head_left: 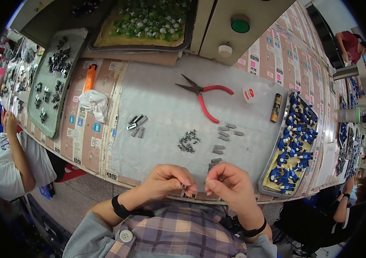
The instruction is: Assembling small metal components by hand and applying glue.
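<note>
My left hand (169, 180) pinches a small dark metallic part (184, 186) between thumb and fingertips. Close beside it, my right hand (230, 185) has its thumb and fingers pressed together; whatever tiny thing is in them is too small to name. Both hands are over the near table edge, a little apart. Beyond them lies a loose pile of tiny metal pieces (189, 141). Grey, pointed flat pieces (218, 149) lie in small groups beyond my right hand. More small grey and black pieces (137, 124) lie to the left.
Open red-handled pliers (201, 89), a small white tub (249, 95) and a black-gold cylinder (276, 107) lie farther back. At right stands a tray (262, 185) of blue figures; at left, a green tray (54, 125) of black parts, an orange cutter (89, 77) and white cloth (94, 104).
</note>
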### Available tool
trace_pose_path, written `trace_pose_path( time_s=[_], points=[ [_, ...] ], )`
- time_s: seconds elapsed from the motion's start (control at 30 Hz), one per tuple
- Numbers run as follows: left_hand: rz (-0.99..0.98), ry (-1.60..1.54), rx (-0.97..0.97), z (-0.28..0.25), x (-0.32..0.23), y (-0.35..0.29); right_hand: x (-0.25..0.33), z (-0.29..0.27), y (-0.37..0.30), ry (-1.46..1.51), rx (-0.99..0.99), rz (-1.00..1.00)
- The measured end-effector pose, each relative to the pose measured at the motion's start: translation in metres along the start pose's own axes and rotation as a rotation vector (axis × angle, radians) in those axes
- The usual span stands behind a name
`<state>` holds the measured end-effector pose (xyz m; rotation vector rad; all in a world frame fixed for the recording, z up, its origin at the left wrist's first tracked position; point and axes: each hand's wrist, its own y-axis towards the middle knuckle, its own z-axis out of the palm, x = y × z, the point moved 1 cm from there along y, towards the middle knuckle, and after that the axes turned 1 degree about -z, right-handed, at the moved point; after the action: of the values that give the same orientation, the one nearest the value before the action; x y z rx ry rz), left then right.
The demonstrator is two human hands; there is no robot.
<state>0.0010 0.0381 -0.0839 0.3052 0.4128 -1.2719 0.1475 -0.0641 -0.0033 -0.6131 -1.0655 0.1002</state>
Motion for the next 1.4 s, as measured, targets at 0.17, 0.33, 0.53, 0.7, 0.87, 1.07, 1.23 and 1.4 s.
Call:
trace_pose_path(
  time_s=[0.17, 0.33, 0.53, 0.7, 0.87, 1.07, 1.23, 1.4],
  points=[
    [0.018, -0.015, -0.015, 0.0, -0.003, -0.001, -0.001, 0.002, 0.0, -0.022, -0.039, -0.017],
    [0.023, 0.06, -0.06, -0.001, -0.008, -0.004, -0.002, 0.005, -0.002, -0.074, -0.075, -0.053],
    [0.042, 0.076, -0.077, 0.0, -0.011, -0.005, -0.008, 0.003, -0.001, -0.114, -0.088, -0.074],
    [-0.017, 0.341, -0.164, 0.009, -0.018, -0.005, -0.01, 0.002, 0.006, -0.478, -0.198, -0.241],
    [0.076, 0.429, -0.163, 0.011, -0.022, -0.008, -0.01, 0.012, 0.016, -0.827, -0.269, -0.327],
    [0.11, 0.454, -0.179, 0.01, -0.027, -0.011, -0.027, 0.017, 0.037, -1.236, -0.259, -0.554],
    [0.138, 0.52, -0.184, 0.005, -0.029, -0.015, -0.036, 0.022, 0.045, -1.468, -0.27, -0.631],
    [0.171, 0.549, -0.192, 0.003, -0.032, -0.017, -0.029, 0.022, 0.04, -1.35, -0.287, -0.577]
  ],
)
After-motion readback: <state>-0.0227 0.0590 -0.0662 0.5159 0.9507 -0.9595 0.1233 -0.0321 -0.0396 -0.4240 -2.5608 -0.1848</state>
